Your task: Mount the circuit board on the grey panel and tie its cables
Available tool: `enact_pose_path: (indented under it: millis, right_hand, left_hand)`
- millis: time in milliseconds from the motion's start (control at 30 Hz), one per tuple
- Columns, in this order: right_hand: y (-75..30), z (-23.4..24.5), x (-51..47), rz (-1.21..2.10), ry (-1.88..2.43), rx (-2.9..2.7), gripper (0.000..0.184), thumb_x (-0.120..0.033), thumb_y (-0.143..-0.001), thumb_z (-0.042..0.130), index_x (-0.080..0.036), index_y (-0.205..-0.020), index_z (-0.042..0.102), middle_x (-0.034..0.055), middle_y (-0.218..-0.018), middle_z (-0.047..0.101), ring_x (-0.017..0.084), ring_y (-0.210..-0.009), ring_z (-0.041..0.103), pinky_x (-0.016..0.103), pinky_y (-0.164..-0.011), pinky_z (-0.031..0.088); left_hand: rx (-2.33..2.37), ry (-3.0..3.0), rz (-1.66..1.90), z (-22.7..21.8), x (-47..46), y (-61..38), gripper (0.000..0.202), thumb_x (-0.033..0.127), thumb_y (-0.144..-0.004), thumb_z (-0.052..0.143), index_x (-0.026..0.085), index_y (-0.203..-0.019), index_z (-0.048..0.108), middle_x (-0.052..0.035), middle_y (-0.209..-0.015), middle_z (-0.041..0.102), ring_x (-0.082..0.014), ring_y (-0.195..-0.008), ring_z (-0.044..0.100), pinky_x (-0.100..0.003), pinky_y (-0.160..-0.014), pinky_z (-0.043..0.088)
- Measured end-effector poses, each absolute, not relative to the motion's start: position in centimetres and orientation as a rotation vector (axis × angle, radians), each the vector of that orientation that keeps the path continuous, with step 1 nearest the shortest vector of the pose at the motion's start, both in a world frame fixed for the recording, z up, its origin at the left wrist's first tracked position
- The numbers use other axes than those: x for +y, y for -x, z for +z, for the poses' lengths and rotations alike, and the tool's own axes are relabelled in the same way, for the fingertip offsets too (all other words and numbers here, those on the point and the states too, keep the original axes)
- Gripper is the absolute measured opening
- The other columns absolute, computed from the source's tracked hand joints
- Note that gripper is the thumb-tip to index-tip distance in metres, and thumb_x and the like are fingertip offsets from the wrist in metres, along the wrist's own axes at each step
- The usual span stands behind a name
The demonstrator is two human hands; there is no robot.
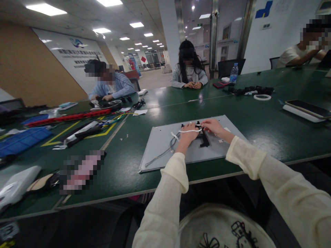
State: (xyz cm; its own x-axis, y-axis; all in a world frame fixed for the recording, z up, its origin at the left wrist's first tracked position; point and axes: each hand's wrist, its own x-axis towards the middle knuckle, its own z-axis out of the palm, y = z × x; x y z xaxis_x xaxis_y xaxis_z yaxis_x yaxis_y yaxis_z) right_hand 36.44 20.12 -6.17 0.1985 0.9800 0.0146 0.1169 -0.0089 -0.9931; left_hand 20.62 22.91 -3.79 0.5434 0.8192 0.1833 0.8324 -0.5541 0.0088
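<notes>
A light grey panel (159,143) lies flat on the green table in front of me. On it sits a black plastic bracket (205,142), partly covered by my hands. My left hand (189,133) is closed over the bracket's left side, its fingertips mostly hidden. A thin white strip (190,131) runs across the back of that hand towards my right fingers. Pinched together at the bracket's top edge, my right hand (214,126) grips what looks like the strip's end. A grey cable (158,157) trails from the bracket over the panel's left part.
The green table (124,172) also bears a blue tray (24,141), a long red bar (69,118) and dark wrapped parts on the left. To the right are a phone (309,108), a white tape ring (262,97) and a water bottle (233,74). Several people sit around.
</notes>
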Motion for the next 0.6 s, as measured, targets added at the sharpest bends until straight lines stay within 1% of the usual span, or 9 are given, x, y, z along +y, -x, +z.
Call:
enact_pose_path:
  millis: [67, 200, 300, 367, 467, 533, 600]
  right_hand:
    - [-36.5, -6.2, 20.0, 0.940, 1.439, -1.197, 0.011, -0.015, -0.083, 0.058, -0.013, -0.091, 0.065, 0.0053, -0.079, 0.069, 0.007, -0.054, 0.059, 0.012, -0.040, 0.037]
    - [-36.5, -6.4, 20.0, 0.774, 1.586, -1.321, 0.015, -0.012, -0.083, 0.053, -0.014, -0.092, 0.065, 0.0016, -0.067, 0.066, 0.007, -0.048, 0.055, 0.013, -0.041, 0.038]
    - [-36.6, -6.5, 20.0, 0.637, 1.643, -1.414, 0.019, -0.013, -0.083, 0.052, -0.015, -0.096, 0.066, 0.0001, -0.068, 0.065, 0.007, -0.048, 0.054, 0.015, -0.045, 0.041]
    - [-36.6, -6.5, 19.9, 0.523, 1.686, -1.494, 0.020, -0.014, -0.083, 0.052, -0.016, -0.098, 0.065, 0.0011, -0.072, 0.067, 0.010, -0.056, 0.058, 0.018, -0.054, 0.044]
    - [-36.3, -6.1, 19.5, 0.322, 1.796, -1.618, 0.022, -0.017, -0.086, 0.052, -0.017, -0.103, 0.065, 0.0059, -0.082, 0.070, 0.018, -0.075, 0.064, 0.024, -0.068, 0.046]
    - [-36.0, -5.8, 19.1, 0.235, 1.886, -1.684, 0.024, -0.019, -0.088, 0.050, -0.017, -0.108, 0.063, 0.0096, -0.088, 0.070, 0.022, -0.085, 0.065, 0.028, -0.073, 0.046]
    - [-35.6, -5.6, 18.7, 0.188, 1.957, -1.743, 0.025, -0.021, -0.091, 0.048, -0.017, -0.113, 0.060, 0.0121, -0.092, 0.070, 0.025, -0.089, 0.065, 0.030, -0.074, 0.045]
  left_hand:
    - [-1.436, 2.694, -0.252, -3.7, 23.0, -20.7, 0.028, 0.025, -0.094, 0.041, 0.017, -0.115, 0.059, -0.0120, -0.121, 0.065, -0.0234, -0.113, 0.060, -0.037, -0.096, 0.047]
    - [-1.447, 2.704, -0.239, -3.5, 22.9, -20.7, 0.030, 0.025, -0.095, 0.041, 0.017, -0.116, 0.060, -0.0119, -0.121, 0.065, -0.0229, -0.114, 0.060, -0.035, -0.095, 0.047]
    - [-1.465, 2.712, -0.226, -3.3, 22.7, -20.6, 0.029, 0.026, -0.094, 0.041, 0.018, -0.116, 0.060, -0.0111, -0.121, 0.065, -0.0232, -0.114, 0.060, -0.035, -0.096, 0.047]
    - [-1.469, 2.719, -0.223, -3.2, 22.7, -20.6, 0.029, 0.025, -0.094, 0.041, 0.018, -0.115, 0.060, -0.0109, -0.121, 0.065, -0.0242, -0.115, 0.059, -0.037, -0.096, 0.047]
    - [-1.461, 2.726, -0.236, -3.2, 22.5, -20.6, 0.028, 0.025, -0.095, 0.041, 0.018, -0.114, 0.059, -0.0112, -0.122, 0.065, -0.0253, -0.116, 0.059, -0.039, -0.096, 0.047]
    - [-1.459, 2.724, -0.247, -3.2, 22.5, -20.5, 0.028, 0.025, -0.095, 0.041, 0.017, -0.114, 0.059, -0.0114, -0.123, 0.064, -0.0251, -0.116, 0.058, -0.039, -0.098, 0.046]
    - [-1.462, 2.723, -0.254, -3.2, 22.5, -20.5, 0.028, 0.025, -0.095, 0.040, 0.017, -0.115, 0.059, -0.0114, -0.124, 0.064, -0.0247, -0.116, 0.058, -0.039, -0.098, 0.045]
